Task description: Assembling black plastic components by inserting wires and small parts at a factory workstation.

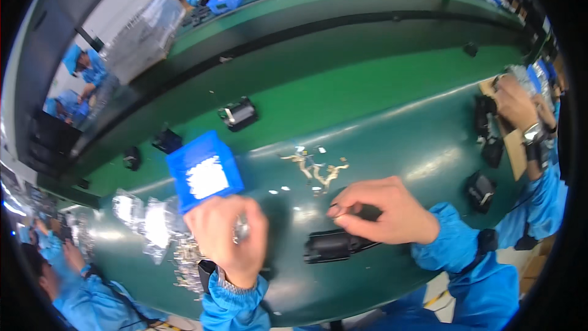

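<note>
My left hand point(223, 236) is closed beside the blue bin point(177, 168), its fingers curled. Something shiny and silvery shows at its palm, too unclear to name. White small parts point(206, 178) fill the bin. My right hand point(392, 211) pinches thumb and forefinger together; what lies between them, if anything, is too small to make out. Just below that hand a black plastic housing point(327, 246) lies on its side on the green table point(294, 294). Beyond it lie several cream-coloured flat connector strips point(315, 171) and a few tiny white pieces point(279, 190).
Clear plastic bags point(156, 224) and a pile of small metallic parts point(187, 263) lie left of my left hand. Black housings point(240, 113) rest on the green strip beyond the table edge. At right, a co-worker's hands point(516, 103) are near more black units point(481, 191).
</note>
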`<move>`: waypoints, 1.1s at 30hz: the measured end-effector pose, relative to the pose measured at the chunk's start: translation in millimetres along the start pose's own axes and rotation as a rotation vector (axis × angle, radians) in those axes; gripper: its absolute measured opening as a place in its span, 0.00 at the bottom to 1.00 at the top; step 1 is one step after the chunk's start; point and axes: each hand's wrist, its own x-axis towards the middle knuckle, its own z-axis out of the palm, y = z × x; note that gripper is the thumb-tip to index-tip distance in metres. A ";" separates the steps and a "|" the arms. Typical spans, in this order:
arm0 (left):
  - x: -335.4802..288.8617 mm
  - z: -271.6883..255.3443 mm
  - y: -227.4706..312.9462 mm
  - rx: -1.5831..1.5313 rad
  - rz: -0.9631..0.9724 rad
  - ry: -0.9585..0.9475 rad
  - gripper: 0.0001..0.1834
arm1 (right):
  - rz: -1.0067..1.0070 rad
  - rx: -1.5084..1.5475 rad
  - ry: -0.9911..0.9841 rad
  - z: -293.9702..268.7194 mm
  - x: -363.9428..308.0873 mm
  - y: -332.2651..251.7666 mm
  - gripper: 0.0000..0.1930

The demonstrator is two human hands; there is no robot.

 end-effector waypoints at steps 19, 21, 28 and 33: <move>-11.2 14.9 26.4 -0.476 0.009 -0.338 0.11 | -0.306 -0.405 0.000 8.2 0.3 14.8 0.07; -13.3 16.1 24.2 -0.532 -0.046 -0.364 0.10 | -0.236 -0.229 -0.031 6.7 0.3 12.7 0.07; -19.9 16.5 19.4 -0.846 -0.297 -0.343 0.08 | -0.034 0.202 -0.046 3.0 4.3 2.1 0.08; -16.8 16.1 8.6 -0.862 -0.173 -0.363 0.20 | -0.041 0.262 -0.150 -5.8 3.9 6.1 0.09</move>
